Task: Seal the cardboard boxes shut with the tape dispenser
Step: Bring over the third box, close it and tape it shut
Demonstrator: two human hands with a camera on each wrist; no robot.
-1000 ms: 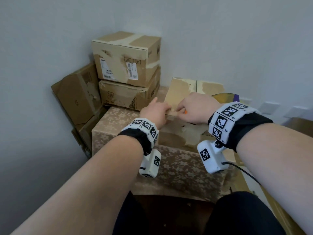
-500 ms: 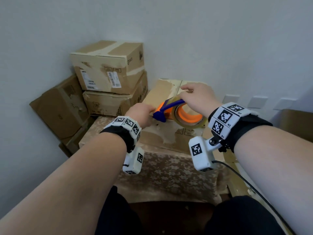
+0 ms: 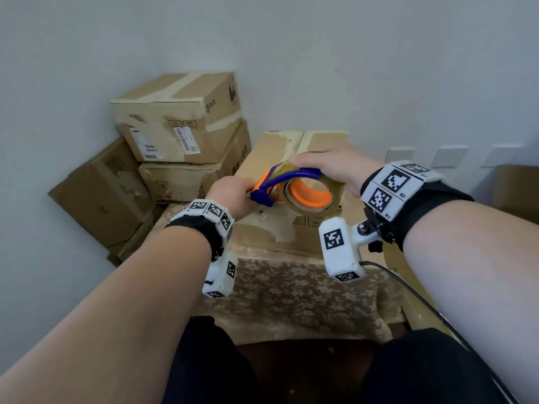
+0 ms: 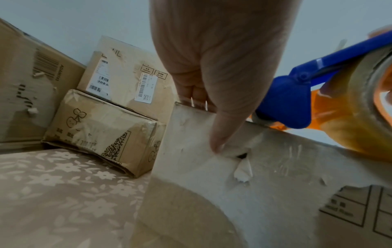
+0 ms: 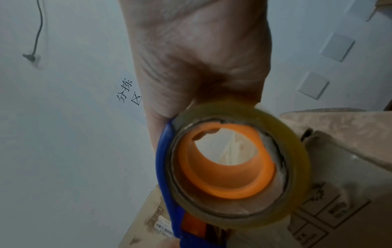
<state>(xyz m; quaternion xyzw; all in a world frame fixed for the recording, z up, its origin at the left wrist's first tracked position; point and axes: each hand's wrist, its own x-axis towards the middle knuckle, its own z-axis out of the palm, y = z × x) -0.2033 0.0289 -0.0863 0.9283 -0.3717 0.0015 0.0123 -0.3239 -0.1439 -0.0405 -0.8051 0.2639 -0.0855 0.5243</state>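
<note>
**Right hand grips the tape dispenser over the front box**

The right hand (image 3: 332, 167) grips the blue-and-orange plastic tape dispenser with its roll of clear yellowish tape (image 3: 294, 191), fingers curled over the top of the roll and the blue arm; in the right wrist view the roll (image 5: 231, 166) fills the lower centre of the frame, with the palm (image 5: 197, 58) wrapped above it. The dispenser sits just right of centre in the head view, raised over the near edge of the worn brown cardboard box with scuffed, peeling front (image 3: 280, 231).

The left hand (image 3: 233, 193) meets the dispenser's blue nose at centre frame. In the left wrist view its thumb (image 4: 224, 130) presses down the box's front face (image 4: 254, 193) while the other fingers fold over the top edge, so it pinches the box edge just beside the blue nose (image 4: 284, 104).

The box stands on a beige floral tablecloth (image 3: 291, 295) in the lower middle. In the upper left, two taped cardboard boxes (image 3: 180, 123) are stacked against the pale wall, and a flattened brown carton (image 3: 99, 193) leans at the left edge. White wall plates (image 3: 449, 156) line the right side.
</note>
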